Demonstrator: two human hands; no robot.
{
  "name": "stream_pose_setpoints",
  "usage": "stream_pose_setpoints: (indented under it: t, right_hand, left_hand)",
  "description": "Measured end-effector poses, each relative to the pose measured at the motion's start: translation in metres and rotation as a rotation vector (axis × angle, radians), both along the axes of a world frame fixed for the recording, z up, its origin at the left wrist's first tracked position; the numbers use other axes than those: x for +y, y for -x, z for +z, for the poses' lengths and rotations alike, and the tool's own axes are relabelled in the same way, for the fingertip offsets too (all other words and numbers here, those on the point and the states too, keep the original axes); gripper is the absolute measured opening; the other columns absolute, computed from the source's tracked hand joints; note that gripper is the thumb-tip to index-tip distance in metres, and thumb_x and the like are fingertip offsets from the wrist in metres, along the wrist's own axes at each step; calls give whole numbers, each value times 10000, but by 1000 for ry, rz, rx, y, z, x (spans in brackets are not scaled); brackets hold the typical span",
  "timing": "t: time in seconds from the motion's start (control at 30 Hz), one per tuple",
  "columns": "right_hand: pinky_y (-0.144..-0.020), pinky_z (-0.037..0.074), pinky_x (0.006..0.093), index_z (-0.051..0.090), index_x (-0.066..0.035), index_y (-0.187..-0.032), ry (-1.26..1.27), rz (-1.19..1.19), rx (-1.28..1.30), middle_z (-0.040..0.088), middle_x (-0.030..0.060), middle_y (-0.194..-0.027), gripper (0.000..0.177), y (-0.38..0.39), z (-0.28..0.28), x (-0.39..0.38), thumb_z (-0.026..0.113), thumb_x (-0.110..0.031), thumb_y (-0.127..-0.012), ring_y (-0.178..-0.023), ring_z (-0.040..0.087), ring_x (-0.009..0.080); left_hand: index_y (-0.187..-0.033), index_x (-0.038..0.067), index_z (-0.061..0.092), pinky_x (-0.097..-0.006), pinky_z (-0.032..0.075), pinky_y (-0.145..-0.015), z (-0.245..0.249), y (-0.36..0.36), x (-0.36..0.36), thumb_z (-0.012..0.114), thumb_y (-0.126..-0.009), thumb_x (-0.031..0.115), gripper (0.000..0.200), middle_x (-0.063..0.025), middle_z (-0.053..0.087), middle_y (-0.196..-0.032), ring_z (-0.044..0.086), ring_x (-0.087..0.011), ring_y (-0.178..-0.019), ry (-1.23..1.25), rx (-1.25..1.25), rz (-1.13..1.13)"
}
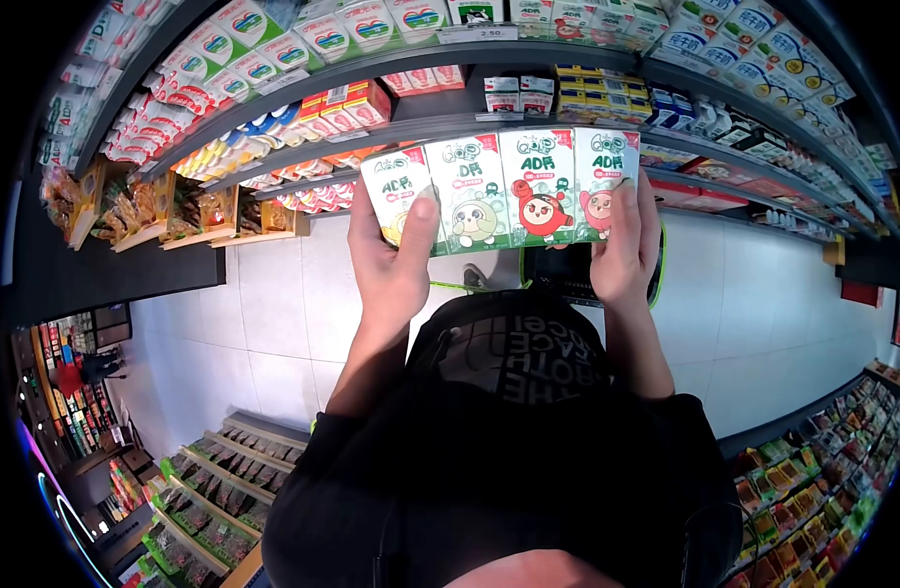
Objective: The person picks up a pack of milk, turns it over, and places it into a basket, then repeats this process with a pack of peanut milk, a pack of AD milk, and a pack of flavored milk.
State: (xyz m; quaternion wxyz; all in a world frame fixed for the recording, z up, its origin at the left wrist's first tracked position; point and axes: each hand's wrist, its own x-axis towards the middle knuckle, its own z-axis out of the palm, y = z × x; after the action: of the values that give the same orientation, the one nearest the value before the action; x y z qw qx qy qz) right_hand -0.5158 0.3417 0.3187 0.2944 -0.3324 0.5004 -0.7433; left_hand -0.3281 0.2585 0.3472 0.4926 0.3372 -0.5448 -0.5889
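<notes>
Cartons (513, 186), 4 of them standing side by side in a row, are held up in front of the body, spanning the space between both hands. Their white-and-green fronts carry the letters AD and cartoon figures: the 2nd pale green, the 3rd red, the 4th pink, while the 1st is partly covered. The left hand (391, 265) grips the left end, its thumb lying over the leftmost front. The right hand (624, 250) grips the other end, thumb pressed on the rightmost front, fingers wrapping the side.

Just below is a black garment (509, 441), with dark fabric bearing pale lettering (538, 358) at its upper edge. Past it, a shoe (475, 277) shows on the pale tiled floor (273, 294), and beside it a dark basket with a green rim (660, 274) sits partly hidden behind the right hand.

Beyond stand shelves (401, 56) stocked with boxed goods, among them yellow-and-blue packs (604, 95) and, higher up, heart-printed boxes (347, 36) near a 2.50 price tag (478, 33). Wooden bins (180, 233) hold packaged food at the left. Farther away at the left edge is a figure in red (70, 378), too small for detail.
</notes>
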Motion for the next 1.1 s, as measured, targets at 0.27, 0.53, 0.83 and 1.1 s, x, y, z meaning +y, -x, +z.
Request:
stream_pose_setpoints:
  t: [0.27, 0.53, 0.83, 1.1]
  right_hand:
    - [-818, 493, 225, 415, 95, -1367, 71, -31, -2, 636, 105, -1154, 492, 26, 8, 28, 402, -280, -1049, -1002, 614, 96]
    - [-845, 493, 267, 482, 100, -1290, 45, -37, 215, 654, 138, -1116, 395, 46, 14, 54, 513, -161, -995, -962, 626, 149]
    - [-864, 472, 410, 649, -94, -1273, 232, 143, 957, 604, 114, -1193, 750, 66, 44, 81, 838, -439, -635, -1037, 540, 297]
    - [-1046, 360, 555, 669, -89, -1216, 92, 41, 1199, 581, 147, -1337, 624, 89, 30, 104, 769, -472, -734, -1249, 525, 387]
  left_hand:
    - [-1441, -28, 339, -425, 421, -1026, 6, 34, 12, 883, -705, 275, 964, -193, 537, -1291, 497, -281, -1258, 367, -292, -26]
    - [-1368, 30, 460, -427, 456, -984, 11, 74, 41, 920, -455, 141, 1029, -197, 508, -1291, 514, -366, -1193, 917, -805, -84]
    - [-1348, -8, 414, -369, 510, -896, -2, 95, 70, 885, -657, 170, 855, -147, 573, -1254, 614, -238, -1092, 438, -396, -323]
    - [-1462, 25, 315, -400, 445, -1038, -16, 97, 94, 847, -701, 85, 930, -134, 458, -1424, 479, -245, -1285, -21, 74, -472]
